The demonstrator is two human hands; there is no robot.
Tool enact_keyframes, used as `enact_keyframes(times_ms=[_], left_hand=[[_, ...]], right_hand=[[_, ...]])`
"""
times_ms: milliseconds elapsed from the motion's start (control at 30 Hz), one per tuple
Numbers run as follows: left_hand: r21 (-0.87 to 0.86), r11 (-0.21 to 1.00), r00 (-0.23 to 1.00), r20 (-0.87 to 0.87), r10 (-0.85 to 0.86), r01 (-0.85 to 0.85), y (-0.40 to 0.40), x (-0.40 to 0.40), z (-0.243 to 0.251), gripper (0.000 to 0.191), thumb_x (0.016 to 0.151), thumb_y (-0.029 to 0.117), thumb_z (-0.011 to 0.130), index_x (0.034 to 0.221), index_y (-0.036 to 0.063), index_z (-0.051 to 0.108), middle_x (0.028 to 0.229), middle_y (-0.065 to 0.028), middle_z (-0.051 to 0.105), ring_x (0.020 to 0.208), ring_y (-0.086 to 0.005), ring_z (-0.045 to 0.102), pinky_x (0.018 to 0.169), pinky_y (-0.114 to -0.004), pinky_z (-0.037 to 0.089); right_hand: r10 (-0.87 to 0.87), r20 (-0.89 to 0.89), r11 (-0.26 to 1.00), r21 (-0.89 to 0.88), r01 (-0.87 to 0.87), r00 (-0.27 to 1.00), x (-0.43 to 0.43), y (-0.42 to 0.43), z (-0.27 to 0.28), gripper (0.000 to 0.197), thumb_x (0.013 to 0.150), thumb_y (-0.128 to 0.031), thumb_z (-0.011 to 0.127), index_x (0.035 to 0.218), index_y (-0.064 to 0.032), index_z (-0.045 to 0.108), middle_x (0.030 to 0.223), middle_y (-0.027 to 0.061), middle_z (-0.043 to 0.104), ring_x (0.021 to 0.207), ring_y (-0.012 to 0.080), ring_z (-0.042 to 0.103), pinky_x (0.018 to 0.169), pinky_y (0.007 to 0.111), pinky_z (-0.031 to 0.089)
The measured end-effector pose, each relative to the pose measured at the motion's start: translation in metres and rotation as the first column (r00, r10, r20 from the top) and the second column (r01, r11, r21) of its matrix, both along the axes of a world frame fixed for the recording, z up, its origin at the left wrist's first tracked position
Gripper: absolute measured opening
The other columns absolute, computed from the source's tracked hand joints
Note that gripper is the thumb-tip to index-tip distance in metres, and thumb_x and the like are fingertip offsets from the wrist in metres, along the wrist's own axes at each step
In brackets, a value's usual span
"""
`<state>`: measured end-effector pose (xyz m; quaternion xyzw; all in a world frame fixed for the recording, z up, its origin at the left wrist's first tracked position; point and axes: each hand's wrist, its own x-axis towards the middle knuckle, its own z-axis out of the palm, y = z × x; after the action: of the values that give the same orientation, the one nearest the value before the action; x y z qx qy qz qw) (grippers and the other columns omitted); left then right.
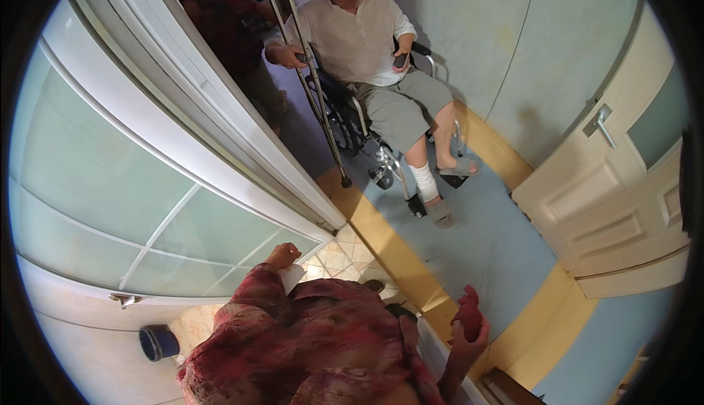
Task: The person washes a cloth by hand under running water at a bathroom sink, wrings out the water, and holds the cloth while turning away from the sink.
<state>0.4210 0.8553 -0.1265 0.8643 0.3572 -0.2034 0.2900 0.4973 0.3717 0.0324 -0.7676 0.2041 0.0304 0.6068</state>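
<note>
My right hand (472, 332) is closed around a crumpled red item (469, 311), perhaps a cloth, held out above the blue and yellow floor. On the other side, my left hand (285, 255) is curled in front of the glazed sliding door (181, 229). Something white (292, 277) shows just below that wrist; whether the hand holds it I cannot tell. Ahead of me a person (352, 36) sits in a wheelchair (357, 111), one ankle wrapped in a white bandage (423, 182). One hand of that person steadies a metal crutch (316, 91); the other has a small dark object (400, 60).
A panelled door (594, 207) with a lever handle (603, 124) stands ajar at right. A dark blue bucket (159, 343) is on the tiles at lower left. A yellow threshold strip (385, 251) divides tiles from blue flooring. Another person (231, 36) bends in the room behind.
</note>
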Motion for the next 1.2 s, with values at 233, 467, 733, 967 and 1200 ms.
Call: enact_keyframes(times_ms=[233,467,733,967,1200], left_hand=[[0.161,0.931,0.937,0.073,-0.343,0.328,-0.025,0.046,0.008,0.033,0.074,0.036,0.057,0.091,0.0082,0.06,0.093,-0.017,0.062,0.091,-0.0345,0.057,0.081,-0.042,0.045],[-0.515,0.458,0.687,0.586,-0.43,0.725,-0.209,0.139,0.121,0.041,0.084,0.025,0.059,0.117,0.003,0.046,0.108,-0.0084,0.054,0.096,-0.0179,0.054,0.082,-0.03,0.045],[-0.616,0.125,0.607,0.683,-0.406,0.777,-0.314,0.145,0.154,0.053,0.082,0.028,0.059,0.126,0.0074,0.038,0.116,-0.0089,0.05,0.104,-0.019,0.049,0.085,-0.03,0.043],[-0.613,0.261,0.658,0.617,-0.431,0.746,-0.297,0.152,0.153,0.036,0.086,0.03,0.056,0.111,0.0058,0.047,0.1,-0.0061,0.055,0.093,-0.0139,0.052,0.081,-0.026,0.042],[-0.653,0.249,0.695,0.626,-0.353,0.715,-0.299,0.144,0.139,0.039,0.083,0.037,0.058,0.104,0.0053,0.051,0.094,-0.0068,0.058,0.088,-0.016,0.054,0.076,-0.029,0.044]], right_hand=[[0.119,0.231,0.985,-0.146,-0.087,0.966,-0.003,0.001,-0.018,0.039,0.069,-0.008,0.067,0.104,-0.0012,0.053,0.081,0.0053,0.058,0.063,0.0105,0.054,0.05,0.023,0.046],[0.107,-0.002,0.994,0.007,-0.107,0.994,0.003,0.011,0.011,0.038,0.067,-0.004,0.068,0.102,0.0005,0.054,0.089,0.0097,0.059,0.081,0.0179,0.056,0.073,0.03,0.046],[0.154,0.073,0.985,0.063,-0.159,0.985,0.002,0.014,0.002,0.042,0.071,-0.011,0.07,0.107,0.0011,0.051,0.096,0.011,0.057,0.085,0.0177,0.056,0.075,0.029,0.046],[0.254,0.12,0.943,0.192,-0.273,0.96,0.001,0.021,0.013,0.04,0.079,-0.013,0.057,0.115,0.0026,0.048,0.105,0.0137,0.054,0.093,0.0196,0.054,0.078,0.03,0.046],[0.278,0.181,0.942,0.138,-0.305,0.943,0.001,0.01,-0.003,0.037,0.086,-0.015,0.042,0.117,0.0042,0.047,0.105,0.0178,0.057,0.094,0.0239,0.055,0.081,0.033,0.044]])
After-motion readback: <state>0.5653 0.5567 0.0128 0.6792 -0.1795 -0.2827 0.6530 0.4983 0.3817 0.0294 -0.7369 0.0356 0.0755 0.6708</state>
